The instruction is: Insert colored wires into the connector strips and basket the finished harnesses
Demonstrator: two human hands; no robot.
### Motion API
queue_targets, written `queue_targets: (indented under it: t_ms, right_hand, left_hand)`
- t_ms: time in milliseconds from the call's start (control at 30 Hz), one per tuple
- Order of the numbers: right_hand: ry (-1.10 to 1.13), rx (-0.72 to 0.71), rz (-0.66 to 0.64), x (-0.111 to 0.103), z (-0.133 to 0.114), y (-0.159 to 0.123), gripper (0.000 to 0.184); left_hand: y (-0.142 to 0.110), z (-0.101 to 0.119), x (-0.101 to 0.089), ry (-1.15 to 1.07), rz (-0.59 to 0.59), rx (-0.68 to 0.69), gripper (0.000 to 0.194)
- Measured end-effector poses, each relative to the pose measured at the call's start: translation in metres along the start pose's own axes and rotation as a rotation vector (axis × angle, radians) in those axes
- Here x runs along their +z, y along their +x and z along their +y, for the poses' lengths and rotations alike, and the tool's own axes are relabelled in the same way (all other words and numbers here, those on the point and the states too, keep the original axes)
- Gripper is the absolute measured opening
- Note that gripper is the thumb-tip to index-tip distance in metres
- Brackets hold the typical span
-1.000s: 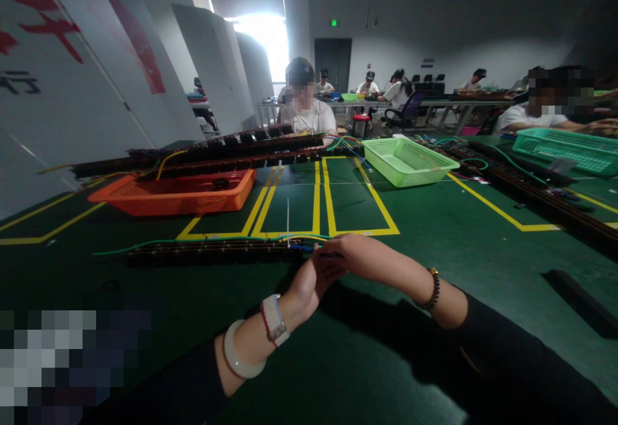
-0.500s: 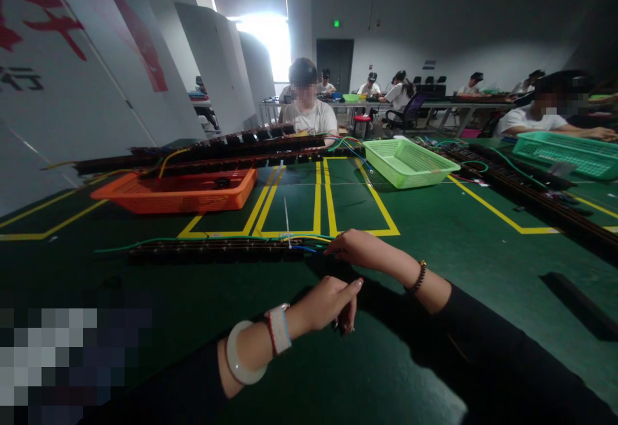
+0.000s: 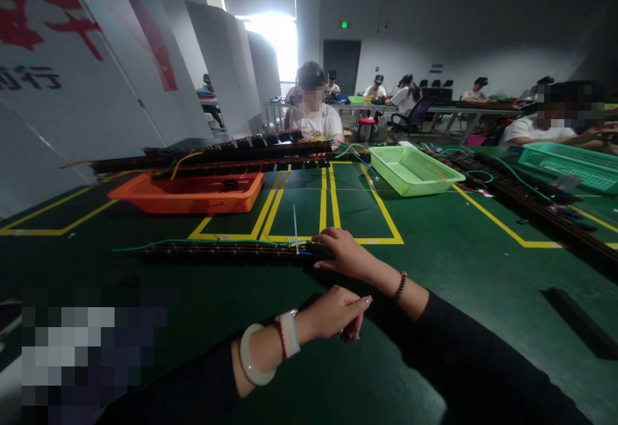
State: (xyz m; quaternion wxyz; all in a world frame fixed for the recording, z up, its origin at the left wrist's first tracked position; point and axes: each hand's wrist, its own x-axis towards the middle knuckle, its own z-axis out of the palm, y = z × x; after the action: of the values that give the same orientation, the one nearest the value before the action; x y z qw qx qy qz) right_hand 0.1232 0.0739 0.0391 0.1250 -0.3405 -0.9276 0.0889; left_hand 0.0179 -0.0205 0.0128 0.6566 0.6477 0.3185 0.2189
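A long dark rail (image 3: 226, 252) with green, yellow and blue wires along it lies across the green table in front of me. A thin white cable tie (image 3: 295, 226) stands up near its right end. My right hand (image 3: 344, 252) rests on that right end, fingers curled over the rail and wires. My left hand (image 3: 335, 312) hovers nearer to me above the table, away from the rail, fingers loosely stretched with nothing seen in them. It wears a white bangle and a watch.
An orange basket (image 3: 190, 193) sits at the back left, a light green basket (image 3: 415, 169) at the back right, a teal basket (image 3: 574, 164) far right. More dark rails (image 3: 217, 153) lie beyond. Several people sit at tables behind. Yellow lines mark the table.
My left hand has let go near the rail's end and drawn back toward me. My right hand has stayed on the rail's right end, shifting slightly left.
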Motion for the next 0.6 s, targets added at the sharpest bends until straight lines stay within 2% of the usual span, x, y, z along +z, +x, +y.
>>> queue_targets:
  t_ms: [133, 267, 367, 467, 600]
  right_hand:
    - [-0.014, -0.051, -0.013, 0.019, -0.008, 0.020, 0.069]
    - [-0.077, 0.008, -0.066, 0.033, -0.014, 0.038, 0.055]
    - [-0.086, 0.053, -0.103, 0.036, -0.015, 0.045, 0.046]
    - [-0.084, 0.060, -0.109, 0.028, -0.013, 0.047, 0.041]
    - [-0.180, -0.036, 0.044, -0.001, -0.003, 0.039, 0.032]
  left_hand:
    - [0.000, -0.002, 0.000, -0.001, 0.001, -0.011, 0.062]
    - [-0.001, -0.003, -0.001, 0.056, 0.001, -0.031, 0.059]
    - [-0.001, -0.002, -0.001, 0.035, -0.009, -0.043, 0.058]
    - [0.001, -0.001, -0.001, -0.010, -0.019, -0.058, 0.058]
    - [0.004, -0.004, -0.001, -0.030, -0.027, -0.069, 0.060]
